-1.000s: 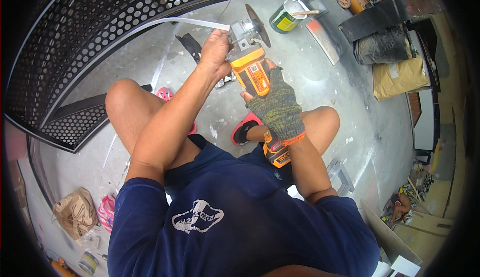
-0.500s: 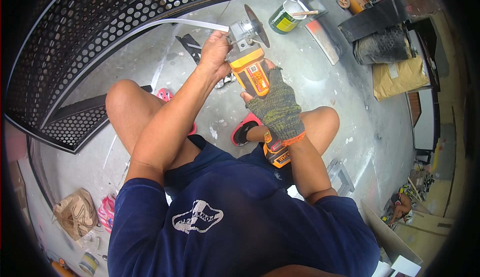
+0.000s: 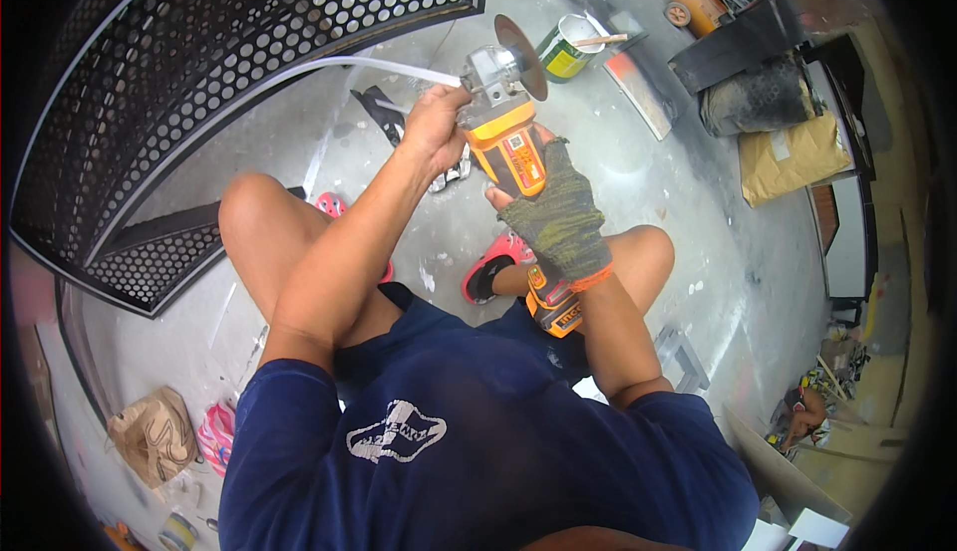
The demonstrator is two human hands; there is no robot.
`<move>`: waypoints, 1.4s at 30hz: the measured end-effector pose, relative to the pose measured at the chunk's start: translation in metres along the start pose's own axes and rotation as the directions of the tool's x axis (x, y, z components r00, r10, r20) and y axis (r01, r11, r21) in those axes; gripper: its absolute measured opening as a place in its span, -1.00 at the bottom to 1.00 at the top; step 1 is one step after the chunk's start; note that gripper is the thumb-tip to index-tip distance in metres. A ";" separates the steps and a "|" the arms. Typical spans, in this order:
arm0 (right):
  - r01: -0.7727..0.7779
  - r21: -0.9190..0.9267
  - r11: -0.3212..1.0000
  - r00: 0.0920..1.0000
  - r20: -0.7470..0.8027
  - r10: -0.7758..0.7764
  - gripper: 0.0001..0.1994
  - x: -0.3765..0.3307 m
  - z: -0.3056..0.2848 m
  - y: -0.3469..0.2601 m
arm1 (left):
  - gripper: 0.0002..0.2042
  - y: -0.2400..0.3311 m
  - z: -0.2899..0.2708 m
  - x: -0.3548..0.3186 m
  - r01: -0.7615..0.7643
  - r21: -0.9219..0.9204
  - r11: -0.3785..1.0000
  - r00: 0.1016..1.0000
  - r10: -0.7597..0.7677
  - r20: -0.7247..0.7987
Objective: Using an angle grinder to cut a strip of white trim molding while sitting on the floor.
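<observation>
Currently I see both hands clamped on the orange angle grinder (image 3: 506,142) raised above the concrete floor (image 3: 638,192), the gloved right hand (image 3: 558,214) gripping its body for support while the bare left hand (image 3: 435,125) steadies its metal head beside the disc (image 3: 520,57).

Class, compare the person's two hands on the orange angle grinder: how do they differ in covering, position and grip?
The left hand is bare, while the right hand wears a knitted fingerless glove with an orange cuff. The left hand grips up by the metal head of the angle grinder, beside the disc; the right hand sits lower, around the orange body. The left hand looks closed in a fist; the right hand's fingertips show, wrapped round. Both are holding the same tool.
</observation>
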State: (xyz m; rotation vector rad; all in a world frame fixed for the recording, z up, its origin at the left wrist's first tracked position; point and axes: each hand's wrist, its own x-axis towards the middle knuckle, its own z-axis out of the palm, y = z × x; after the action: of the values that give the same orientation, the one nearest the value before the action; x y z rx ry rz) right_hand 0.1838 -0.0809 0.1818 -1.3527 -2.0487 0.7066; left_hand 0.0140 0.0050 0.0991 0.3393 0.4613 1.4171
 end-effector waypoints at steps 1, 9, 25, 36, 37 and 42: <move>-0.020 0.034 0.999 1.000 -0.019 0.020 -0.20 0.000 -0.008 0.002 | -0.85 -0.005 0.003 -0.001 -0.002 0.004 1.000 0.999 0.002 -0.034; -0.222 0.573 0.789 0.968 0.031 0.250 -0.37 0.016 -0.102 -0.019 | -0.83 -0.019 0.017 0.004 0.041 0.087 0.995 0.981 -0.023 -0.191; -0.007 0.764 0.645 0.917 -0.253 0.309 -0.39 0.004 -0.143 -0.018 | -0.82 -0.009 0.028 -0.003 -0.008 0.049 0.999 0.996 0.012 -0.085; 0.222 0.089 0.971 0.771 -0.626 -0.119 -0.51 0.104 -0.268 -0.052 | -0.81 -0.019 0.045 0.086 -0.019 0.051 0.999 0.979 0.029 -0.203; 0.099 -0.507 0.856 0.658 -0.611 -0.439 -0.60 0.129 -0.296 -0.022 | -0.82 -0.022 0.043 0.107 -0.047 0.051 0.998 0.968 0.059 -0.244; -0.159 -0.151 0.976 0.646 -0.763 -0.013 -0.31 0.216 -0.313 0.031 | -0.85 -0.041 0.012 0.225 -0.049 0.098 0.994 0.929 0.082 -0.361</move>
State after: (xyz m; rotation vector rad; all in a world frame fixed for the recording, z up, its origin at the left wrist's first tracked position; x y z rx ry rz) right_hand 0.3574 0.1661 0.4143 -1.5080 -1.3850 -0.0974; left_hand 0.0756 0.2235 0.0660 0.1602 0.8242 1.5338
